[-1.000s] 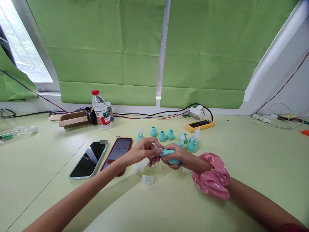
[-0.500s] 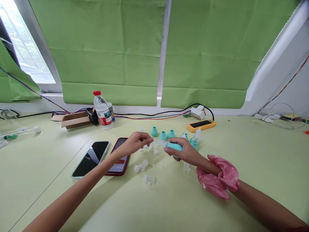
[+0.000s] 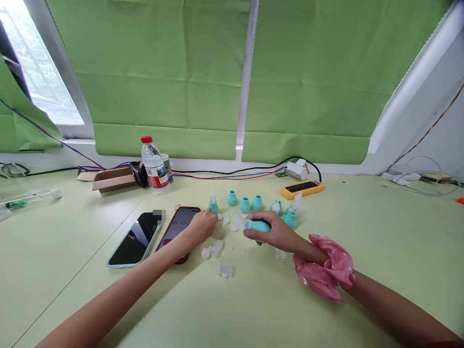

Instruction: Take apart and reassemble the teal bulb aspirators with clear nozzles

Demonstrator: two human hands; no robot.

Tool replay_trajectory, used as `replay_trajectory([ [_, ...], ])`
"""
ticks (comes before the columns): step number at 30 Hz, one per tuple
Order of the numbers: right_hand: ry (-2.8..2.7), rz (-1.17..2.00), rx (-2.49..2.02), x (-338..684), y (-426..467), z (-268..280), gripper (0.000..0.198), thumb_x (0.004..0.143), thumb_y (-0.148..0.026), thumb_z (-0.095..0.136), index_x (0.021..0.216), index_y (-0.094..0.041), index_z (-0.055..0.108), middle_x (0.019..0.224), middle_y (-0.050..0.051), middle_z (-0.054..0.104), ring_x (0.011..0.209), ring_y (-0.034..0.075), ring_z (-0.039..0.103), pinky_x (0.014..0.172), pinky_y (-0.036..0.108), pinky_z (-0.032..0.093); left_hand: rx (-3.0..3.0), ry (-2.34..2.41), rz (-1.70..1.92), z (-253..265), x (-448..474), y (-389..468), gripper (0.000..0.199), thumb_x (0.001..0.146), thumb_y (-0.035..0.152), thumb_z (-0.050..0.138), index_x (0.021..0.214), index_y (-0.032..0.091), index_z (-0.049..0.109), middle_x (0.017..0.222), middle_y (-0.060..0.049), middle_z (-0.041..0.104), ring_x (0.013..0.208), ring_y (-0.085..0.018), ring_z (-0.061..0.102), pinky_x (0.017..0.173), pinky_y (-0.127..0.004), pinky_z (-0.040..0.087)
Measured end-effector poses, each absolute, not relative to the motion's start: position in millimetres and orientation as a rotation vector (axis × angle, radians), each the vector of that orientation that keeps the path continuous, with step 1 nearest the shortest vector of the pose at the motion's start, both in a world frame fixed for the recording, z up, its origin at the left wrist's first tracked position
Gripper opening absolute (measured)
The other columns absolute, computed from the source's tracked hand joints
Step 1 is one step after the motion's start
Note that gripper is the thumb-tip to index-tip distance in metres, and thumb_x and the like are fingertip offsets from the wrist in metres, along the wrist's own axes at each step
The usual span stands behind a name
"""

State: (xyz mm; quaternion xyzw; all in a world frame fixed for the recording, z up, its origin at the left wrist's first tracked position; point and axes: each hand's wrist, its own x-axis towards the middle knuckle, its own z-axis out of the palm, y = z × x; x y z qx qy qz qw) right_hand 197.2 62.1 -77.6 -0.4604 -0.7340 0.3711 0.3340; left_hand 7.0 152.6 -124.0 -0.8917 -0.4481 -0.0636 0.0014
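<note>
My right hand (image 3: 273, 227) is wrapped round a teal squeeze bulb (image 3: 258, 225), tipped on its side with its clear nozzle (image 3: 237, 223) pointing left. My left hand (image 3: 203, 225) is low over the table, fingers drawn together beside small translucent white pieces (image 3: 226, 221); what they pinch, if anything, is hidden. Just behind those fingers stands another teal bulb with a clear tip (image 3: 213, 206). Several open-necked teal bulbs (image 3: 245, 205) stand farther back, and one bulb with a nozzle fitted (image 3: 291, 218) is beyond my right hand.
Loose translucent parts (image 3: 213, 249) and a clear block-shaped piece (image 3: 224, 270) lie in front. At left are a black-screened phone (image 3: 136, 241) and a red-cased phone (image 3: 174, 232) under my left forearm. Behind stand a water bottle (image 3: 156, 171), a cardboard tray (image 3: 114, 181) and a yellow power strip (image 3: 302, 189).
My left hand has moved left and down, away from the nozzle, to the small white pieces. My right hand has lowered slightly with the bulb. The red-cased phone's screen now shows a timer.
</note>
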Motion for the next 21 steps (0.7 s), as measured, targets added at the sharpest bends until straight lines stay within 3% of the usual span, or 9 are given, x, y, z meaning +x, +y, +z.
replay_trajectory([
  [5, -2.026, 0.814, -1.241, 196, 62, -79, 0.021, 0.071, -0.038, 0.052, 0.076, -0.017, 0.053, 0.063, -0.002, 0.05, 0.055, 0.009, 0.048, 0.051, 0.02, 0.038, -2.936, -1.477, -0.532, -104, 5, 151, 0.02, 0.065, 0.019, 0.052, 0.081, 0.01, 0.061, 0.07, -0.006, 0.059, 0.064, -0.016, 0.056, 0.061, -0.025, 0.044],
  [9, -2.091, 0.604, -1.266, 196, 64, -81, 0.021, 0.072, -0.037, 0.051, 0.078, -0.017, 0.056, 0.067, -0.001, 0.053, 0.061, 0.011, 0.048, 0.055, 0.021, 0.037, -3.378, -1.779, -1.384, -81, 5, 142, 0.036, 0.063, 0.023, 0.057, 0.095, 0.01, 0.059, 0.064, -0.002, 0.059, 0.055, -0.011, 0.055, 0.058, -0.024, 0.047],
  [12, -2.085, 0.51, -1.288, 196, 65, -83, 0.023, 0.073, -0.038, 0.05, 0.079, -0.017, 0.056, 0.067, 0.0, 0.054, 0.06, 0.011, 0.047, 0.055, 0.022, 0.035, -3.585, -1.883, -1.722, -74, 6, 134, 0.031, 0.061, 0.024, 0.061, 0.088, 0.009, 0.063, 0.065, -0.003, 0.06, 0.057, -0.011, 0.055, 0.066, -0.028, 0.049],
  [17, -2.057, 0.424, -1.295, 197, 66, -83, 0.024, 0.074, -0.04, 0.048, 0.075, -0.017, 0.055, 0.058, -0.001, 0.049, 0.052, 0.011, 0.041, 0.051, 0.023, 0.031, -3.623, -1.736, -2.238, -75, 9, 128, 0.023, 0.056, 0.021, 0.068, 0.076, 0.011, 0.065, 0.069, -0.005, 0.061, 0.06, -0.012, 0.056, 0.065, -0.028, 0.048],
  [21, -2.051, 0.406, -1.271, 197, 65, -84, 0.024, 0.074, -0.041, 0.049, 0.072, -0.018, 0.054, 0.056, -0.002, 0.046, 0.051, 0.011, 0.039, 0.051, 0.023, 0.03, -3.622, -1.697, -2.351, -72, 9, 125, 0.018, 0.055, 0.021, 0.07, 0.069, 0.01, 0.064, 0.07, -0.005, 0.062, 0.061, -0.012, 0.057, 0.068, -0.03, 0.048],
])
